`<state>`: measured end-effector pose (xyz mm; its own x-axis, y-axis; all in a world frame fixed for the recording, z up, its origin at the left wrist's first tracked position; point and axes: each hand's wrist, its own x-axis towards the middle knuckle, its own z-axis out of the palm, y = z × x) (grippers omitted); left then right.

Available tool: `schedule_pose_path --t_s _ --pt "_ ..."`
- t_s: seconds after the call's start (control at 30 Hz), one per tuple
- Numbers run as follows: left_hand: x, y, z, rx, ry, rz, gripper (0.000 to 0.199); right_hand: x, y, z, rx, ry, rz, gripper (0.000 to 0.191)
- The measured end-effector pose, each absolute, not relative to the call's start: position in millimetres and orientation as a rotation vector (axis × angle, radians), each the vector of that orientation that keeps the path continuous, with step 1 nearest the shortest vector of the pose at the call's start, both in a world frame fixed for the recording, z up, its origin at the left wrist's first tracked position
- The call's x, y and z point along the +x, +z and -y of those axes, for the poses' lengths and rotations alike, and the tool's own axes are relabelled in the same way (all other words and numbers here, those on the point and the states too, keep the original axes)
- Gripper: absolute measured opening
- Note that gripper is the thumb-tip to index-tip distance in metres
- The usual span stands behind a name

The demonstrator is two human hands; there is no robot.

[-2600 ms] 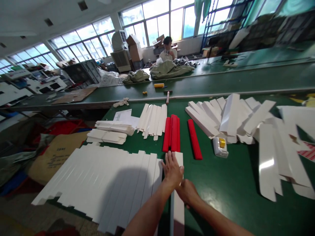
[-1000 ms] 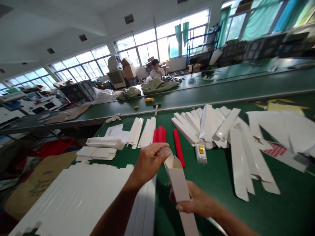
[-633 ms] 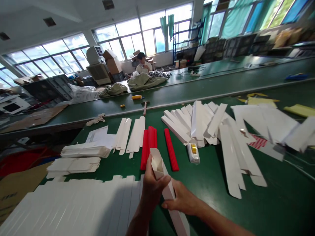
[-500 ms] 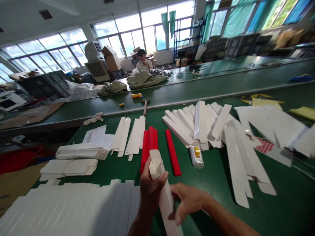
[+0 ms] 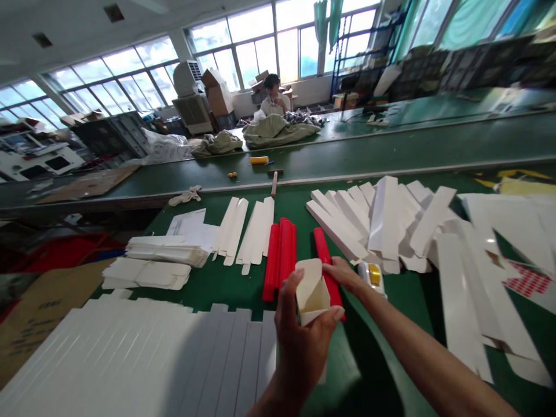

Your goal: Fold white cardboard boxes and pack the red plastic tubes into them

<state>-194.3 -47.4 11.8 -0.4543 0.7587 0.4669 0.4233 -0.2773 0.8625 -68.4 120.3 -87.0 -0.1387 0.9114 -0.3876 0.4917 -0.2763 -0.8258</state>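
My left hand (image 5: 304, 336) is wrapped round a long white paper box (image 5: 310, 286), whose open end with a raised flap tilts up toward me. Beyond the box, my right hand (image 5: 344, 274) has its fingers on a single ribbed red stick (image 5: 322, 246) lying on the table; the box hides part of the fingers. More red sticks (image 5: 280, 255) lie in a bundle just left of it. A white tape dispenser (image 5: 372, 277) with yellow tape sits to the right of my right hand, partly behind the forearm.
Finished-looking white boxes (image 5: 130, 347) lie in a row at lower left. Stacks of flat cartons (image 5: 147, 273) are above them. A pile of white boxes (image 5: 386, 220) covers the right side. A hammer (image 5: 274, 182) lies near the table's far edge. A person (image 5: 274, 101) sits beyond the far bench.
My right hand has left the side of the box and reached forward to the single red stick. My left hand still holds the box, its open end now facing me more. The view has shifted left.
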Motion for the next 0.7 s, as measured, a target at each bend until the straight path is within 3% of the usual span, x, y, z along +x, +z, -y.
schedule_pose_path --t_s 0.1,0.2,0.33,0.7 --pt "-193.9 15.6 54.4 1.553 1.83 -1.709 0.047 -28.0 -33.3 -98.3 -1.475 1.463 1.444 0.034" --pt "-184.1 19.2 61.6 1.42 1.844 -1.727 0.048 4.8 44.6 -71.5 -1.114 1.466 1.187 0.041" --pt "-164.8 18.7 70.8 1.364 1.814 -1.577 0.053 8.2 124.6 -26.9 -0.658 1.285 1.036 0.037" --pt "-152.9 19.7 91.7 1.636 1.84 -1.702 0.069 -8.0 121.4 37.8 -0.602 0.915 1.545 0.031"
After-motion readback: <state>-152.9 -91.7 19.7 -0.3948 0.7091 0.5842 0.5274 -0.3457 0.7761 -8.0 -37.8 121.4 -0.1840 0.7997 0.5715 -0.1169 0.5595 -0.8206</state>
